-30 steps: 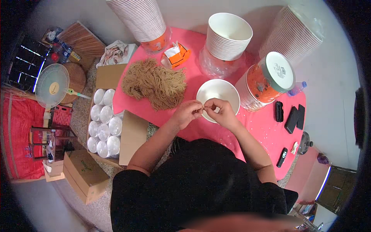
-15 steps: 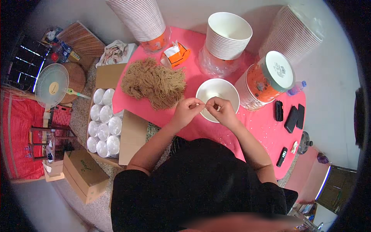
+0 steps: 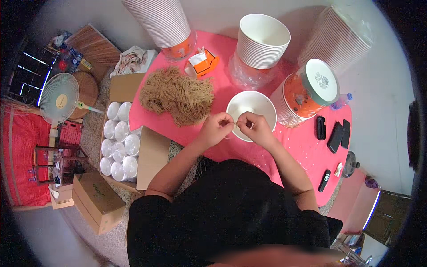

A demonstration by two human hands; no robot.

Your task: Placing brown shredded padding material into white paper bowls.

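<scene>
My left hand point(image 3: 217, 129) and my right hand point(image 3: 255, 129) meet fingertip to fingertip over the near left rim of a white paper bucket point(image 3: 261, 103). Each hand is closed in a pinch on a short thin strand point(image 3: 235, 123), which is too fine to make out well. Beyond my left hand, a loose heap of tan yarn point(image 3: 178, 95) lies on the pink-covered table point(image 3: 262, 155). The white bucket stands upright, its pale inside showing past my fingers.
Stacks of paper buckets point(image 3: 263, 38) line the back; another orange-and-white stack point(image 3: 307, 91) stands right of my hands. An orange tissue pack point(image 3: 205, 63) lies behind the yarn. Phones point(image 3: 336, 137) rest at the right. An open carton point(image 3: 153, 153) of clear-wrapped cups stands at left.
Both hands stay over the bucket, with only small finger shifts. My right fingers are curled slightly more, and the fingertips are a little farther apart.
</scene>
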